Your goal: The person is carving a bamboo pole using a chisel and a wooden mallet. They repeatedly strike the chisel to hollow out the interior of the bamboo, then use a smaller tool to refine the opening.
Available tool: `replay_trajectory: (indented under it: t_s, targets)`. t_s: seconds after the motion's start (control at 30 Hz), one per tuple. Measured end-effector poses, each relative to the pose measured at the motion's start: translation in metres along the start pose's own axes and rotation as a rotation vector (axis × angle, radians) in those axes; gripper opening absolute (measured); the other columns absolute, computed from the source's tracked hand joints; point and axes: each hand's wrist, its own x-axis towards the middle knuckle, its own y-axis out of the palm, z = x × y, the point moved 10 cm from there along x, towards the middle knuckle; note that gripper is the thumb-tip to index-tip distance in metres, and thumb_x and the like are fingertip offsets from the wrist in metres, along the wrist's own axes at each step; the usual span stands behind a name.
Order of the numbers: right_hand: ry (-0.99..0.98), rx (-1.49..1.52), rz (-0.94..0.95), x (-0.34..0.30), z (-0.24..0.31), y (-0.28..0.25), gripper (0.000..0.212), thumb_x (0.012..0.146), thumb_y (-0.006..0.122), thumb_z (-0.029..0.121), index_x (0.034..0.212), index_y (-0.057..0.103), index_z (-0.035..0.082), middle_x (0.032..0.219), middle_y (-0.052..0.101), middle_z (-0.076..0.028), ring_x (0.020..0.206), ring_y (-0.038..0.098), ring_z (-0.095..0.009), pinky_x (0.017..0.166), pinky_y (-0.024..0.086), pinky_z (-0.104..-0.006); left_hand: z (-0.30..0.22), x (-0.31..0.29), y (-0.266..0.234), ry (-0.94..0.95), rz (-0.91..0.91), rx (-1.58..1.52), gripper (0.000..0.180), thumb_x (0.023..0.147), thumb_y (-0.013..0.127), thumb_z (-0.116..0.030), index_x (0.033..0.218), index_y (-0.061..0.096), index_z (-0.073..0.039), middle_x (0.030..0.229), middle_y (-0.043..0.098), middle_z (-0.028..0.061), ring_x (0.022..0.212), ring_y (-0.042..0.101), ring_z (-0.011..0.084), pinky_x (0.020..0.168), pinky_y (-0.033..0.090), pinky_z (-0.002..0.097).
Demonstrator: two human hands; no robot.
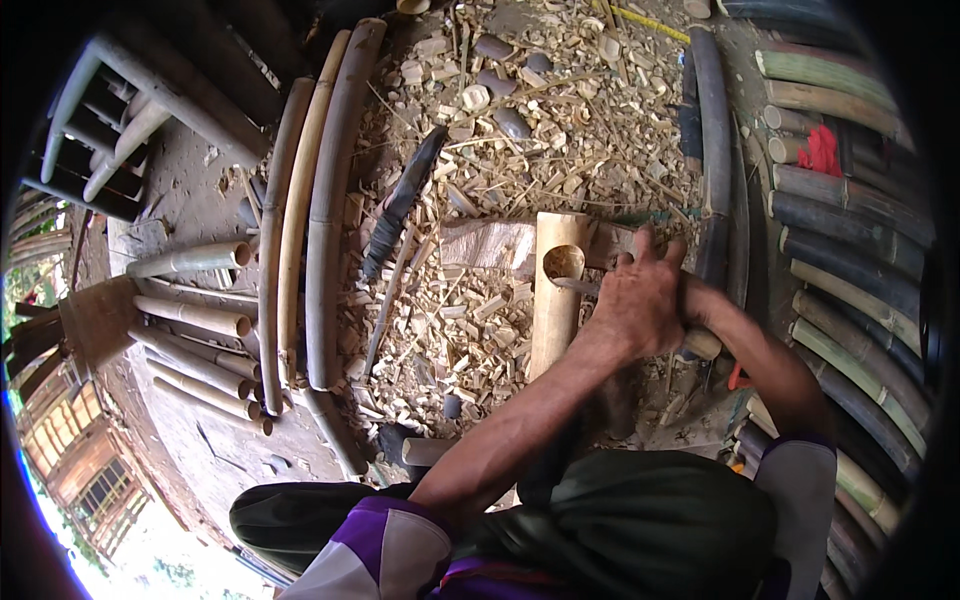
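A short pale bamboo piece (556, 325) with a round hole cut in its side rests across a rough wooden block (488, 246). A narrow grey metal blade (578, 287) has its tip at the lower edge of that hole. My left hand (640, 300) reaches over from the left, its fingers bent and closed on the blade tool just right of the bamboo. Right behind it is my right hand (696, 298), its fingers mostly hidden by the left. Below the hands shows a light round wooden end (702, 344); whether it is the tool's handle I cannot tell.
Wood chips (580, 120) and several dark stones (511, 122) cover the ground. A dark wrapped, long object (402, 203) lies left of the block. Long bamboo poles (345, 200) border the left, and stacked bamboo (850, 240) with a red cloth (820, 152) lines the right.
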Motion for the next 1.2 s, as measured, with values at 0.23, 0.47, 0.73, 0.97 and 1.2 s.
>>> replay_trajectory:
  t_s: [0.23,0.47,0.73,0.97,1.2]
  targets:
    - [-0.104,0.389,-0.134,0.021,0.009,0.057,0.031,0.099,0.056,0.027,0.12,0.055,0.005,0.104,0.06,-0.01,0.094,0.063,-0.019,0.081,0.052,-0.0306,0.013,-0.012,0.017,0.181,0.306,0.061,0.084,0.06,0.083,-0.014,0.137,0.048,-0.007,0.133,0.052,0.0247,0.122,0.057,0.041,0.101,0.051,0.0465]
    - [-0.436,0.849,-0.557,-0.037,0.101,0.072,0.019,0.102,0.055,0.022,0.11,0.056,0.005,0.081,0.059,-0.002,0.075,0.062,-0.012,0.063,0.049,-0.0249,0.005,-0.095,-0.06,0.345,-0.426,0.143,0.079,0.065,0.073,0.0,0.14,0.048,-0.008,0.133,0.051,0.0193,0.128,0.05,0.0361,0.108,0.043,0.0478]
    - [-0.16,0.383,-1.459,-0.075,-0.031,0.096,0.047,0.094,0.064,0.019,0.134,0.05,-0.002,0.109,0.064,-0.023,0.1,0.062,-0.039,0.084,0.048,-0.046,0.175,-0.118,-0.019,-0.313,-0.594,-0.4,0.079,0.08,0.08,-0.049,0.123,0.046,0.008,0.108,0.062,0.0253,0.096,0.065,0.0329,0.081,0.053,0.0449]
    - [0.048,0.04,-1.508,-0.038,-0.092,0.113,0.048,0.084,0.067,0.014,0.128,0.053,0.0,0.115,0.056,-0.025,0.108,0.055,-0.046,0.092,0.045,-0.0545,0.172,-0.034,-0.026,-0.497,-0.453,0.025,0.063,0.076,0.074,-0.054,0.1,0.066,0.004,0.097,0.072,0.0234,0.09,0.072,0.0351,0.08,0.056,0.0459]
    - [-0.19,0.76,-1.437,-0.074,-0.082,0.11,0.022,0.087,0.059,0.017,0.104,0.055,0.005,0.09,0.062,-0.015,0.082,0.065,-0.029,0.078,0.053,-0.0422,0.124,-0.083,-0.054,0.183,-0.866,-0.168,0.032,0.09,0.065,-0.016,0.11,0.058,0.007,0.086,0.068,0.0155,0.076,0.064,0.023,0.069,0.052,0.0377]
